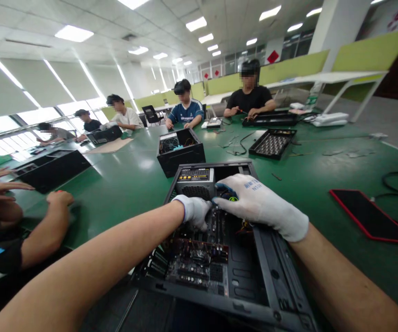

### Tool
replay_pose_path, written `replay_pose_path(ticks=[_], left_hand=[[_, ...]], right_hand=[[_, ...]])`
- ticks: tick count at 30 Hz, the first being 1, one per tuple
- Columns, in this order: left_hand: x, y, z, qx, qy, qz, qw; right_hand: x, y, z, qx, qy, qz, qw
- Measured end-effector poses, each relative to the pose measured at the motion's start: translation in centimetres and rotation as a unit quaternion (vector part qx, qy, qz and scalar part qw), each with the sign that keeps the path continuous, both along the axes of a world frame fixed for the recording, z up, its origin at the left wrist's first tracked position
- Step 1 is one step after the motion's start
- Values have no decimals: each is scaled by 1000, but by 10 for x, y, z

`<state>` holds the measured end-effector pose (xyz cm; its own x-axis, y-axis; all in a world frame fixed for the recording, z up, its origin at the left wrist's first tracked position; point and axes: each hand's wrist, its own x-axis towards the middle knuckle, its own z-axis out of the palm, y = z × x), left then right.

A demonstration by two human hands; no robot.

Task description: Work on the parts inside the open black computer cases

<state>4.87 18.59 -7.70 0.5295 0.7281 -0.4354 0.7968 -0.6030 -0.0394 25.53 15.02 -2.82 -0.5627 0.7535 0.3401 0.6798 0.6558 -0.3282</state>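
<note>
An open black computer case (275,272) lies in front of me, its inside facing up. My left hand (196,213), in a white glove, reaches down onto the motherboard (199,272), its fingers bent close together. What those fingertips grip, if anything, is hidden. Over the upper part of the board is my right hand (254,198), gloved as well, thumb and forefinger apart beside a small part with a yellow-green ring (232,199). A power supply (195,183) with a yellow-and-black label sits at the case's far end. Nearer me, a reddish-brown expansion card (201,251) crosses the board.
Another open case (181,154) stands just beyond mine. A black tray (273,144) and a red-edged black panel (371,216) lie to the right on the green table (123,184). A person's arms (47,221) are close on my left; several people work across the table.
</note>
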Motion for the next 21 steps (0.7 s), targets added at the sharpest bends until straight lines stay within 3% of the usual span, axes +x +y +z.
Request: replay_pose_path(ticks=[3, 6, 10, 13, 17, 21], left_hand=[[-1, -11, 16, 10, -5, 4, 1000], [-4, -28, 37, 44, -48, 1, 998], [-17, -66, 68, 94, -125, -9, 988], [-36, -106, 84, 123, -187, -21, 974], [-69, -162, 85, 148, -248, -45, 956], [-97, -205, 64, 197, -308, -51, 929]], right_hand=[[5, -3, -2, 23, 44, -41, 998], [23, -11, -16, 26, 109, -129, 985], [58, -22, -51, -144, 165, -247, 944], [69, -28, -69, -220, 247, -225, 916], [50, -31, -69, -246, 318, -199, 894], [13, -24, -63, -252, 291, -166, 908]])
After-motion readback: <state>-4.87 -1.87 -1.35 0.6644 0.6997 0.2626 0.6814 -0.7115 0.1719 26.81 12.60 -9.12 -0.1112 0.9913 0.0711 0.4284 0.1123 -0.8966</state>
